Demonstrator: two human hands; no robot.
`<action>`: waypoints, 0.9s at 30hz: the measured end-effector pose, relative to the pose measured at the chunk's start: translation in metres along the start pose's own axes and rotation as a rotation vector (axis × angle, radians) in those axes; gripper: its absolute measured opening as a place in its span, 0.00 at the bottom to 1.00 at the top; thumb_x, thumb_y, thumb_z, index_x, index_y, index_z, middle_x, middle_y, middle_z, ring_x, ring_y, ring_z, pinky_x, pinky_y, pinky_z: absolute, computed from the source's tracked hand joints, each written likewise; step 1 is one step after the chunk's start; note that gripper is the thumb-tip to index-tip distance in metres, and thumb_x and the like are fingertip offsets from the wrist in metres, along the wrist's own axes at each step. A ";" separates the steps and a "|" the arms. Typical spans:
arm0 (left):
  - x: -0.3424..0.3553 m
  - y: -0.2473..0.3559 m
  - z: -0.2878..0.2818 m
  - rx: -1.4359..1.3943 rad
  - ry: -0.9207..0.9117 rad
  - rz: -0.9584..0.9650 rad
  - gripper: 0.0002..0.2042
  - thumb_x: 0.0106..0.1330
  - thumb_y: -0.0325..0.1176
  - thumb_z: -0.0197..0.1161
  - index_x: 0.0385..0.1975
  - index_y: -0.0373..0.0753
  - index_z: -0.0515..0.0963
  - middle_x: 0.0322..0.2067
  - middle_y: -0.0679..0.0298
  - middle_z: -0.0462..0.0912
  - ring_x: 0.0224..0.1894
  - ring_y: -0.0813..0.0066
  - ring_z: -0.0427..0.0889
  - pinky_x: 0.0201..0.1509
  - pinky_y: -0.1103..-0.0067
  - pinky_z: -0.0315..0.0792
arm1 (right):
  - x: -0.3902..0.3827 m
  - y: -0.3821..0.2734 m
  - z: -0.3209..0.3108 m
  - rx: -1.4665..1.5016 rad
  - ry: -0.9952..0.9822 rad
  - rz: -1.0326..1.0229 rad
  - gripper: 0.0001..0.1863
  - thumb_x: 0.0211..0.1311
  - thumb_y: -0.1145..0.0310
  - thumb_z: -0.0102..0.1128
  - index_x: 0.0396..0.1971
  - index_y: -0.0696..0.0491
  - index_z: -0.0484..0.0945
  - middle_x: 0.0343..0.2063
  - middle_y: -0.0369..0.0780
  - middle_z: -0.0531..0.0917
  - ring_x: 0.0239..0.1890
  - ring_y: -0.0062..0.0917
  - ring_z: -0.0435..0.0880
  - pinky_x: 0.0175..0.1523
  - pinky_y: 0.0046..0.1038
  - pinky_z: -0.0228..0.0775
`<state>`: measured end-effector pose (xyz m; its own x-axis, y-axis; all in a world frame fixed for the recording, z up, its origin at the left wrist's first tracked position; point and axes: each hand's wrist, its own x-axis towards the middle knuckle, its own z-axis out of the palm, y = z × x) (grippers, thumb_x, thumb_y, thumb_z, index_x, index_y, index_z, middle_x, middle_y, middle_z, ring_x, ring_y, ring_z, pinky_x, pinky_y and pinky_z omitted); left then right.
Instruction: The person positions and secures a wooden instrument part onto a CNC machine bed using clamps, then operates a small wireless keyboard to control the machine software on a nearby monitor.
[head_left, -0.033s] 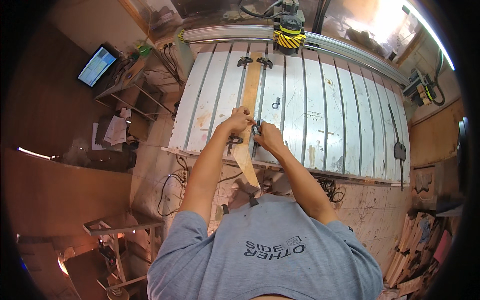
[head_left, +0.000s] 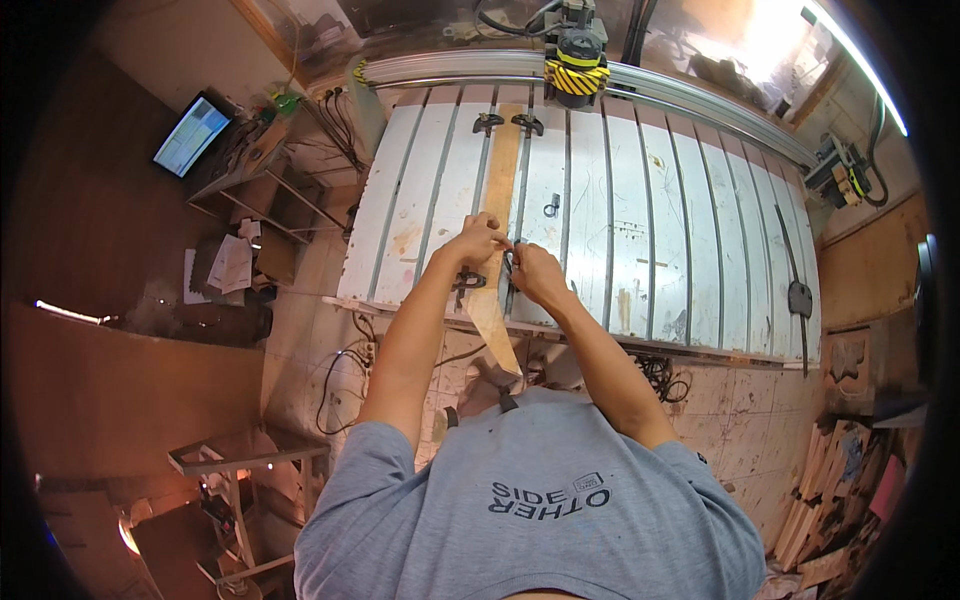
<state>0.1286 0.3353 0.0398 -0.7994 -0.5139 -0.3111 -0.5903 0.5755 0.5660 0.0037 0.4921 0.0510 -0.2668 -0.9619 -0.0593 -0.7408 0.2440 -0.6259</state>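
A long narrow wooden board lies lengthwise on the slotted white machine bed, its angled near end jutting past the front edge. My left hand rests over the board, fingers curled and closed, the tips reaching toward my right hand; what they pinch is hidden. At the board's right edge, my right hand is closed round a dark hold-down clamp, mostly covered by my fingers. Another black clamp sits at the board's left edge, just below my left hand.
Two black clamps flank the board's far end: a left one and a right one. A small dark ring-shaped part lies right of my hands. The striped spindle head hangs from the gantry rail behind. A dark strip lies far right.
My right hand has shifted and turned very slightly at the clamp, covering more of it. My left hand and the board stay in place.
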 end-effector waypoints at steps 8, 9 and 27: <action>0.007 -0.014 -0.007 0.027 -0.071 0.093 0.18 0.65 0.23 0.60 0.44 0.56 0.90 0.59 0.56 0.67 0.63 0.52 0.60 0.76 0.66 0.56 | -0.013 -0.009 0.008 0.211 0.223 0.123 0.10 0.56 0.70 0.62 0.36 0.58 0.82 0.40 0.51 0.84 0.42 0.47 0.84 0.48 0.41 0.75; 0.009 -0.014 -0.007 0.047 -0.080 0.100 0.18 0.65 0.24 0.60 0.45 0.57 0.90 0.59 0.58 0.67 0.63 0.52 0.60 0.75 0.67 0.56 | -0.015 -0.014 0.005 0.146 0.198 0.207 0.10 0.56 0.70 0.62 0.36 0.58 0.82 0.40 0.51 0.84 0.42 0.47 0.84 0.48 0.40 0.75; 0.022 -0.023 -0.010 0.123 -0.095 0.293 0.18 0.49 0.33 0.67 0.43 0.56 0.89 0.54 0.63 0.71 0.64 0.55 0.63 0.71 0.65 0.62 | -0.024 -0.040 0.028 -0.170 0.288 0.185 0.12 0.56 0.78 0.62 0.41 0.52 0.84 0.39 0.48 0.81 0.41 0.46 0.83 0.47 0.41 0.76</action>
<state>0.1260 0.3043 0.0273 -0.9408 -0.2567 -0.2215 -0.3378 0.7656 0.5474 0.0570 0.5015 0.0559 -0.5500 -0.8316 0.0774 -0.7490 0.4502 -0.4861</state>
